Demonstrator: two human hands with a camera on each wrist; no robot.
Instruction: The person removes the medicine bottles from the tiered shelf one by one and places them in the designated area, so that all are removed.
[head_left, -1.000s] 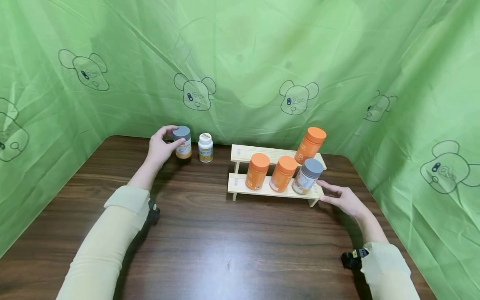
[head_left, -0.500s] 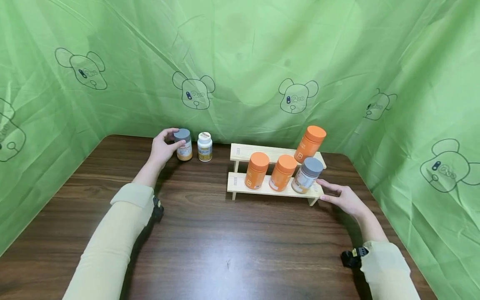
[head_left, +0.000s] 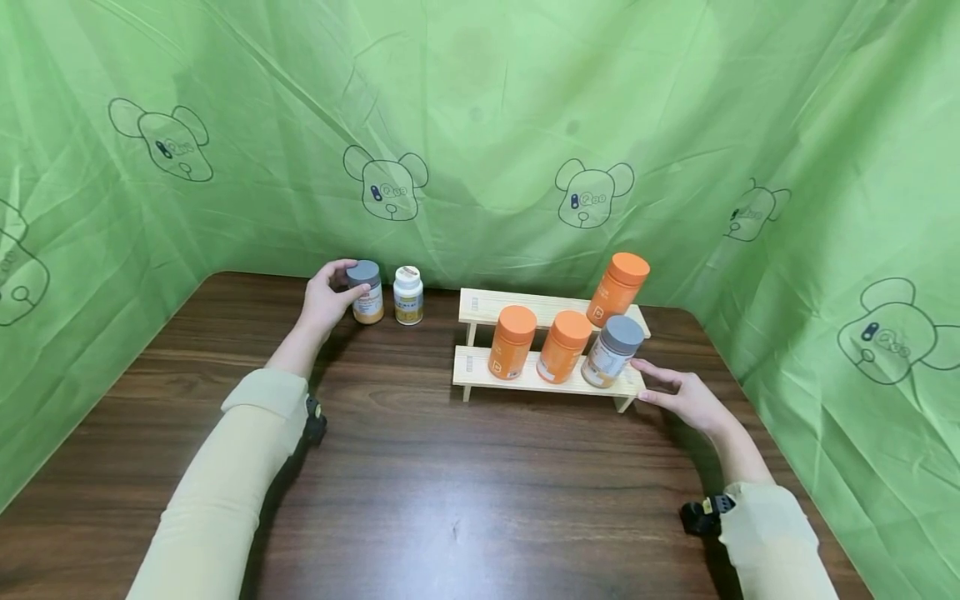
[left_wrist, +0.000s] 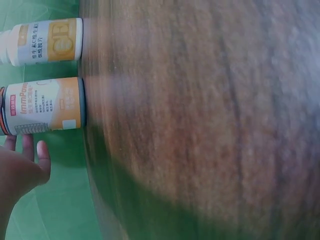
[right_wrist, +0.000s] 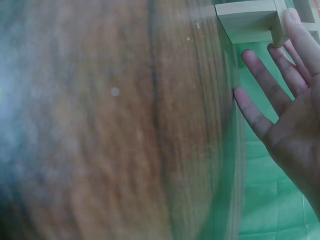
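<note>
In the head view my left hand [head_left: 326, 300] holds a grey-lidded jar [head_left: 368, 304] at its lid, thumb in front and fingers behind. The jar stands upright at the back left; in the left wrist view its white and orange label [left_wrist: 42, 106] shows, with several fingertips along its side. My right hand [head_left: 686, 402] touches the right end of the light wooden two-step rack [head_left: 480, 377], its fingers spread fairly straight. In the right wrist view the thumb overlaps the rack's end [right_wrist: 247, 20]. Just right of the held jar stands a white bottle [head_left: 408, 300].
Two orange jars [head_left: 513, 343] and a second grey-lidded jar [head_left: 612, 354] stand on the rack's lower step. Another orange jar [head_left: 618, 290] is on the upper step's right. Green cloth [head_left: 480, 125] hangs around the dark wooden table [head_left: 420, 467].
One second ago the held jar was slightly off the table; now it stands there, a little closer to the white bottle. My right hand has stayed at the rack's end.
</note>
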